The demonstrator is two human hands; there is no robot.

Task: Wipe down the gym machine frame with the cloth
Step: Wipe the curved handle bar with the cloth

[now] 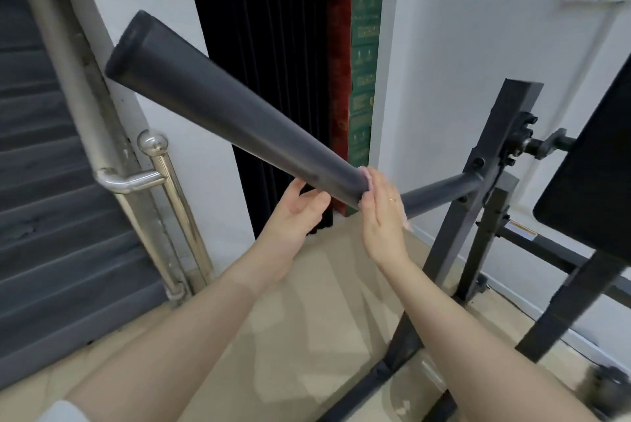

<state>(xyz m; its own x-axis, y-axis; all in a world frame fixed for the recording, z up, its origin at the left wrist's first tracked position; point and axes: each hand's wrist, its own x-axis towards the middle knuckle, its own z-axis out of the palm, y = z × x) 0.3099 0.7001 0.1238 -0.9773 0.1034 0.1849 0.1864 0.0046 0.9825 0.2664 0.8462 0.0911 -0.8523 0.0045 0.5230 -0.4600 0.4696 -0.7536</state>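
Right hand (384,217) presses cloth (407,225) at foam roller (222,114) edge

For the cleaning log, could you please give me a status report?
Left hand cupped under foam roller. Right hand presses pink cloth against bar. Nothing in the way.

free: floor (307,285) under roller (222,114) | blocked: handrail (160,165) left, upright (478,182) right
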